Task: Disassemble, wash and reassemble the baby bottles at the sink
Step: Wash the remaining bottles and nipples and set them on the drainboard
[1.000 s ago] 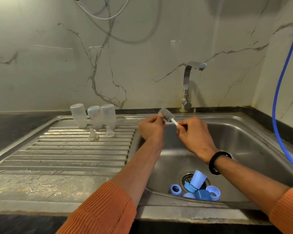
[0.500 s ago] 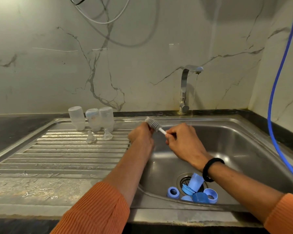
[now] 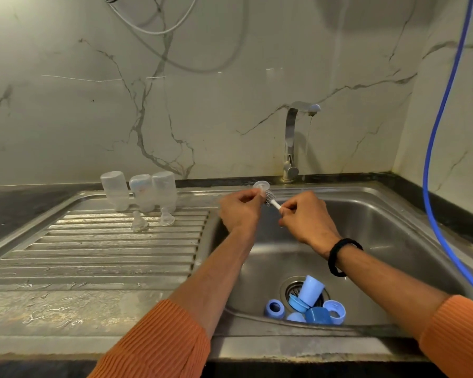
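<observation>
My left hand [image 3: 241, 211] covers most of the clear teat [image 3: 260, 186]; only its round flange shows above my fingers. The brush [image 3: 271, 199] handle vanishes inside my right hand [image 3: 303, 218], and its bristles half hide behind the teat. Near the drain [image 3: 294, 289], the blue caps and rings [image 3: 311, 304] overlap, so I cannot count them. The near rim of the sink [image 3: 298, 347] cuts some off. Both my sleeves run off the bottom edge.

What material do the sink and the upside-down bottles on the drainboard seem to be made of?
sink: probably stainless steel with a brushed finish; grey and metallic, with soft reflections.
bottles: probably translucent plastic with a cloudy, frosted look; the wall shows faintly through them. Glass cannot be ruled out.
</observation>
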A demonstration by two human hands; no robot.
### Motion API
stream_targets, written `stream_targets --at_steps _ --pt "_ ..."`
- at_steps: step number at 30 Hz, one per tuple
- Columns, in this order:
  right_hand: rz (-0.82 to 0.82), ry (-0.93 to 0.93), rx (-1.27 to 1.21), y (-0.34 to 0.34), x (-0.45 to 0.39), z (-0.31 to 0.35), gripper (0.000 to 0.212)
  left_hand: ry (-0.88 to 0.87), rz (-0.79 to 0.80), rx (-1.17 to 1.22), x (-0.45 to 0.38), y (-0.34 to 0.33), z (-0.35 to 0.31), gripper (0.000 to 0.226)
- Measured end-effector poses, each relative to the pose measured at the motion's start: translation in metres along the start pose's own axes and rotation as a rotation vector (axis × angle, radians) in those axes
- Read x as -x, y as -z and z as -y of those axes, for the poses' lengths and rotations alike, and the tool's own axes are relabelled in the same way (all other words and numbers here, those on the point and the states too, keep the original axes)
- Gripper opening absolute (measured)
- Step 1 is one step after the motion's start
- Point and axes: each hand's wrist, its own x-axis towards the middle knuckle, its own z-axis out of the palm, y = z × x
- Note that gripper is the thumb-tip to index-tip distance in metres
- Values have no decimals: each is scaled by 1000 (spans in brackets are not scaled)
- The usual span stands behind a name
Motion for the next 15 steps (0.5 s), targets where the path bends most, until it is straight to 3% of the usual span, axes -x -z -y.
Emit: stream_targets --at_steps 2,7,10,12,15 --pt "-26 11 -28 5 -4 -5 16 28 29 23 3 -2 -1 18" --pt "-54 54 -51 11 -10 -19 15 351 152 228 1 3 -13 11" --pt "-136 80 -55 16 -16 -20 18 420 193 226 2 6 -14 16" --pt "-218 92 60 27 -23 -21 17 391 194 135 4 5 -7 21" --pt "-251 13 431 54 -34 -40 20 285 232 73 8 2 -1 29"
